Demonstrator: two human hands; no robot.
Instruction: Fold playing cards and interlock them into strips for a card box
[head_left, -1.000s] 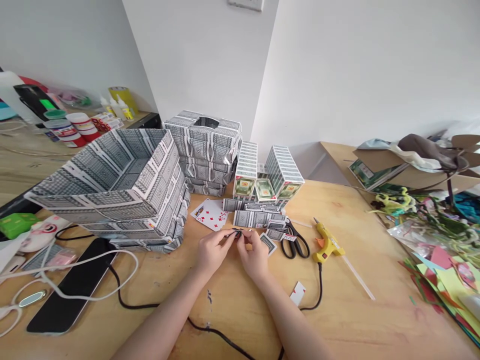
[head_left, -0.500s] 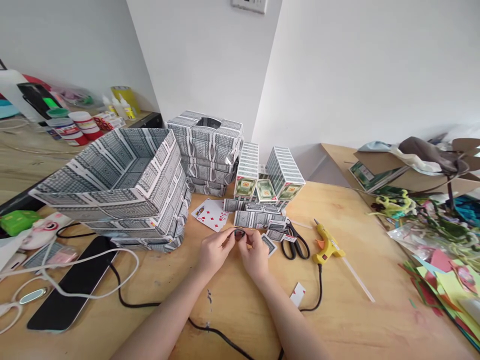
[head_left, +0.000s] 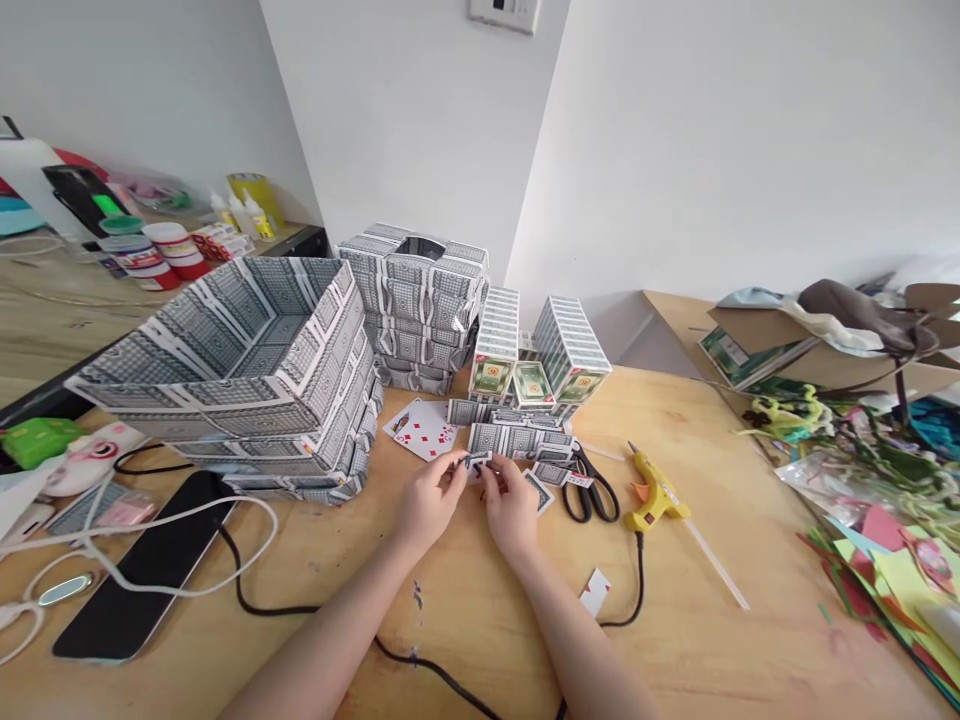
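Between my fingertips is a small bent playing card [head_left: 478,462], its patterned back and part of its white face showing. My left hand [head_left: 429,497] pinches its left side, and my right hand [head_left: 511,503] grips its right side. Just beyond my hands stand rows of folded playing cards [head_left: 517,440]. Several loose cards [head_left: 421,428] lie face up to the left of them. A face-down card [head_left: 538,490] rests beside my right hand. Black-handled scissors [head_left: 592,490] lie farther right, partly under a folded card.
A yellow glue gun [head_left: 656,492] with a glue stick lies at right, its black cable [head_left: 442,672] crossing below my forearms. A large open card-built box [head_left: 300,400] stands left, a card-built tissue box [head_left: 420,300] behind. Stacked card packs [head_left: 495,340] stand centre; a phone [head_left: 142,570] lies left.
The card between my hands has turned, from a curved loop seen edge-on to showing its patterned back and white face. My fingers have shifted slightly; the view has tilted a little.
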